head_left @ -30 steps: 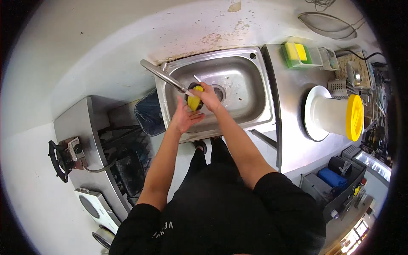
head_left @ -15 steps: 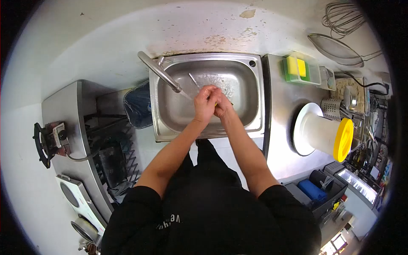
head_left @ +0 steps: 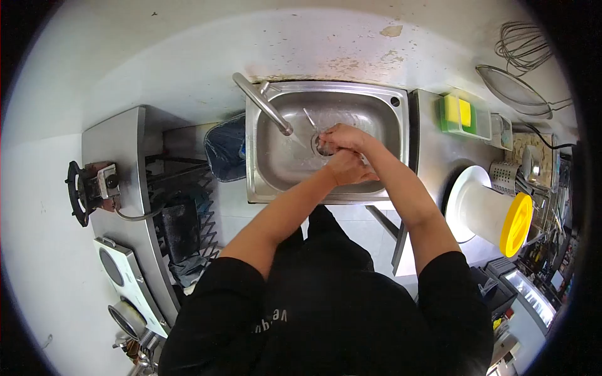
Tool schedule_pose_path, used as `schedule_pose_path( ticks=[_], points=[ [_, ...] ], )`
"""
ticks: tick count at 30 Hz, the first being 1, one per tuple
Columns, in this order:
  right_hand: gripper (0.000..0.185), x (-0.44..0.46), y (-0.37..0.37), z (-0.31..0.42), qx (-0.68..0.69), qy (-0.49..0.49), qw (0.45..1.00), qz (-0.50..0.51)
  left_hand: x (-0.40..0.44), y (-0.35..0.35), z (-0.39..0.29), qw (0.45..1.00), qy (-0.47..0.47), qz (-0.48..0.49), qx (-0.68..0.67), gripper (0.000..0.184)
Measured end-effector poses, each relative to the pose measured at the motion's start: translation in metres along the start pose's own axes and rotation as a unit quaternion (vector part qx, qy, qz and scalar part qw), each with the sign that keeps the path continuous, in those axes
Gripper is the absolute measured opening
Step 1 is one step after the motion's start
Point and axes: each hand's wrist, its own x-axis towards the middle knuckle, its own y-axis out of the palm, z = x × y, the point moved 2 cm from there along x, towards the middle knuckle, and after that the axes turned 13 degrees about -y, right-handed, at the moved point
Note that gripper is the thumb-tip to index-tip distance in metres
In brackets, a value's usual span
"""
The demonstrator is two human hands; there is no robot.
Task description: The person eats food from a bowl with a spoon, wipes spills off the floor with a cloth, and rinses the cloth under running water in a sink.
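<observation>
Where left hand [head_left: 348, 167] and right hand [head_left: 346, 136] crowd mid-frame, a nudge could knock the rod [head_left: 310, 118]; their grip, I can't tell.

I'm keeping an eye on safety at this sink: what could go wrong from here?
The slim, light-coloured object lies loose in the sink, near the right hand; a finger might catch on it, or it could get knocked towards the drain.

Water runs from the faucet close to both hands, right and left, so it could splash over the sink's front rim if a hand crosses the stream.
</observation>
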Motion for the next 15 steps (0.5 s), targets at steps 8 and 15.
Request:
schedule_pose_path(
  ticks=[8,15],
  points=[
    [0.043,-0.003,0.017,0.000,-0.415,0.031,0.909,-0.022,0.000,0.107,0.018,0.936,-0.117,0.117,-0.311,0.040],
    [0.031,-0.034,0.032,0.014,-0.319,0.170,0.902,-0.235,0.007,0.039,-0.023,0.980,-0.046,0.173,-0.083,0.038]
  ],
)
